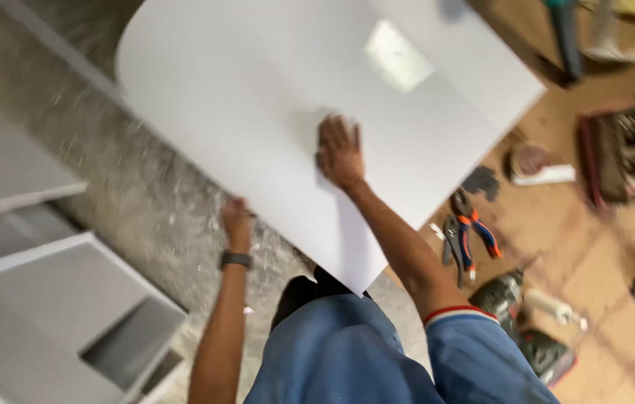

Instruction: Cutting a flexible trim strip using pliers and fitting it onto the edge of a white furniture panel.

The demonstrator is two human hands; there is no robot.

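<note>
We held a large white panel (272, 105) tilted over the concrete floor (145, 194), its glossy face turned up toward us and one rounded corner showing at the far left. Our right hand (340, 153) lay flat and spread open on the middle of that face, pressing rather than grasping. Our left hand (236, 223), with a dark watch at the wrist, was closed around the panel's lower left edge.

We judged the panel stiff and thin, smooth enough to slip under a flat palm, and awkward more for its breadth than its weight; the edges looked like the surest places to grip.

Grey cabinet boxes (55, 299) stood close on the left, near the panel's edge. To the right, on brown board, lay orange-handled pliers (471, 232), a power drill (527, 314) and an open toolbox (632, 150), so open room was mostly ahead, over the bare concrete.
</note>
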